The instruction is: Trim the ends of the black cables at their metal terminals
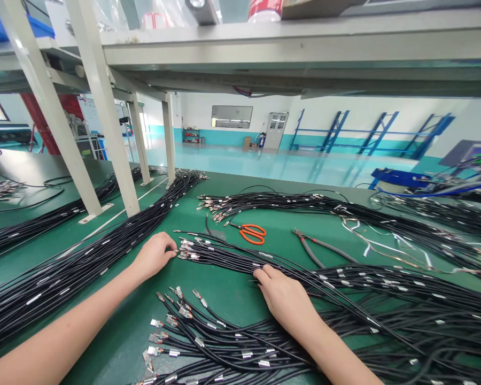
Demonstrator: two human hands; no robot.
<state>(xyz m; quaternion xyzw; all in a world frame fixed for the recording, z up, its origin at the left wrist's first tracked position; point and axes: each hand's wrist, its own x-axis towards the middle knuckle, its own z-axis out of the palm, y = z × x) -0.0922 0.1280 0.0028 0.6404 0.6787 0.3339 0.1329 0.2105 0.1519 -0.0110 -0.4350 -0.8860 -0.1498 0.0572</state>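
My left hand is closed in a pinch at the tips of the middle bundle of black cables, where bare metal terminals stick out. Its fingertips meet at one cable end, partly hidden by them. Further along the same bundle, my right hand has its thumb and fingers closed on the near-side cable; the palm hides part of it. Below, a looser group of black cables with larger metal terminals and silvery sleeves fans out towards me.
Behind the bundle lie orange-handled scissors and grey-handled cutting pliers. More cable bundles run along the left and across the back. A metal shelf spans overhead, its legs standing on the green table.
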